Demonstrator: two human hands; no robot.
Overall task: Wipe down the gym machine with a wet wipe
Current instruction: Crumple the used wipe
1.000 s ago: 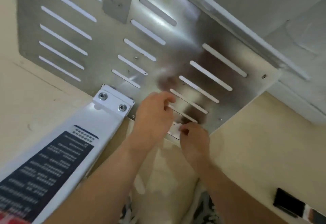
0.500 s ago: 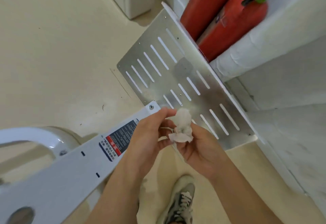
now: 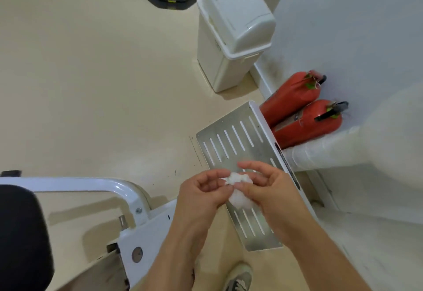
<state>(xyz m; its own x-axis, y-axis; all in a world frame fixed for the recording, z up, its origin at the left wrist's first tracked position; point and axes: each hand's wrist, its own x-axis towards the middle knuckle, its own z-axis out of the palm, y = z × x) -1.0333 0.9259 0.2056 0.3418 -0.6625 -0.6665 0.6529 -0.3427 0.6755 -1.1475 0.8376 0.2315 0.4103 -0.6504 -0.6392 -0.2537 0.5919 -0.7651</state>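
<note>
Hands: my left hand [image 3: 201,193] and right hand [image 3: 272,191] are both pinching the crumpled wet wipe [image 3: 238,179] between them. White machine frame [image 3: 151,229] is sitting left of my left hand, slotted footplate [image 3: 263,153] lying under both, bin [image 3: 219,61] standing well beyond.

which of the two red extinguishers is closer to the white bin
The upper extinguisher in the head view, next along the wall from the white bin; the lower extinguisher stands beyond it, farther off.
</note>
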